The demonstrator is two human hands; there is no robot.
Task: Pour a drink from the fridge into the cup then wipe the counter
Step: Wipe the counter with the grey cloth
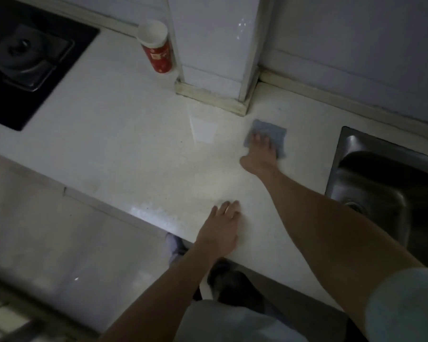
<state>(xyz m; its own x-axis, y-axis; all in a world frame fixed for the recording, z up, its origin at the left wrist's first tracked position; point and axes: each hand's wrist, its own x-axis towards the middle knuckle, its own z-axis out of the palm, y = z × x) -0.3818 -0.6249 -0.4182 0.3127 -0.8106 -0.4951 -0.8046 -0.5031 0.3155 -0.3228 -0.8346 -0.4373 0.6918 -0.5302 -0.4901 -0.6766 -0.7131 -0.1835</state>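
A red paper cup [156, 48] with a white inside stands upright at the back of the white counter [124, 134], beside a tiled pillar. My right hand [258, 154] presses flat with straight fingers on a blue-grey cloth [267, 132] lying on the counter in front of the pillar's corner. My left hand [220, 228] rests palm down with straight fingers on the counter near its front edge. What is in the cup is hidden from here.
A black gas hob [27, 60] fills the counter's back left. A steel sink [381, 183] is sunk into the counter at the right. The white tiled pillar [215, 50] juts out from the back wall. My feet stand on the floor below the edge.
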